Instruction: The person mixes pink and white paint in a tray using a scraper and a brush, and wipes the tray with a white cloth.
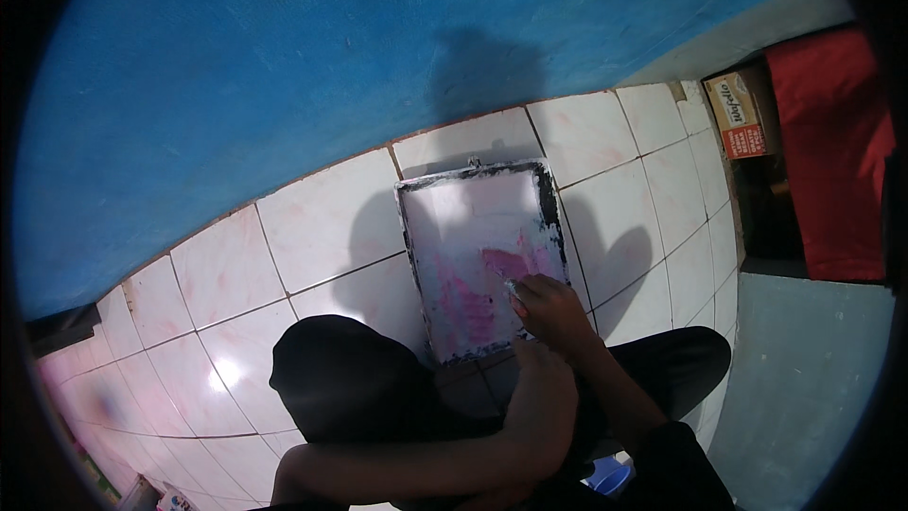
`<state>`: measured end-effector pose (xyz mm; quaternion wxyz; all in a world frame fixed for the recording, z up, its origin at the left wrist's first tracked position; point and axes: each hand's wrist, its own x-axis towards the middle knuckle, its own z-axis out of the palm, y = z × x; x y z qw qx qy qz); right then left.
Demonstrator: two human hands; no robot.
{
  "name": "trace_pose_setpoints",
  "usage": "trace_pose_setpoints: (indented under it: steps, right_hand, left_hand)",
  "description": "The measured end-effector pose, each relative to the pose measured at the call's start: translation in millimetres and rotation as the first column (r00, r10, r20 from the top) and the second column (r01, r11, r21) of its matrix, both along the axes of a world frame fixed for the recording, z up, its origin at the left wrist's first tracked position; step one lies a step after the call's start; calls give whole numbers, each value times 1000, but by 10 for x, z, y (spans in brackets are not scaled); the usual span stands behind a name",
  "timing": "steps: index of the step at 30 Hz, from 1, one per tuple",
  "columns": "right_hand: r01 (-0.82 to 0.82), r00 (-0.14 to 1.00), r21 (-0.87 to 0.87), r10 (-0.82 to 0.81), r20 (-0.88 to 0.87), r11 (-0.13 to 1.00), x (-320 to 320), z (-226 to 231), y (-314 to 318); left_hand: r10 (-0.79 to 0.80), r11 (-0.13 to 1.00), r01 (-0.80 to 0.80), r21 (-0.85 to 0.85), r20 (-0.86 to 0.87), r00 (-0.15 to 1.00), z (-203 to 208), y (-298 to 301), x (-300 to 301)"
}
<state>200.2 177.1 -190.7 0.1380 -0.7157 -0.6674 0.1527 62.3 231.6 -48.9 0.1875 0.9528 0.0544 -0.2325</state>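
A shallow rectangular tray [550, 211] with a black, paint-smeared rim lies on the tiled floor ahead of me. Its pale inner surface carries streaks and a darker patch of pink paint [503, 261]. My right hand [551, 312] is closed around a small tool [512, 286] with a whitish, paint-smeared end, held low over the right part of the tray by the pink patch. The tool's kind cannot be made out. My left arm crosses in front of me, and my left hand [544, 397] is bent upward beside my right wrist, near the tray's front edge; its fingers are dim and unclear.
Beyond the tray rises a blue wall [284, 85]. At right stand a cardboard box [742, 114], a red cloth [832, 151] and a grey-blue panel [804, 360]. My dark-clad knees flank the tray's near side. A blue container [610, 476] shows at the bottom.
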Motion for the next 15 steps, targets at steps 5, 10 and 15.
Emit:
trace_pose_setpoints:
  steps: [5, 10, 15]
  right_hand:
    - [4, 998, -140, -13, -69, 990, -16, -111, -75]
    - [-24, 998, -193, 10, -70, 981, 7, -166, -55]
    - [-54, 999, 110, 53, 10, 992, 367, -220, -143]
  left_hand:
    - [-3, 1000, 2, 26, 40, 999, -55, -55, -74]
    - [-31, 999, 29, 42, 45, 999, 3, -51, -80]
    - [9, 998, -17, 62, 129, 992, -51, -163, -84]
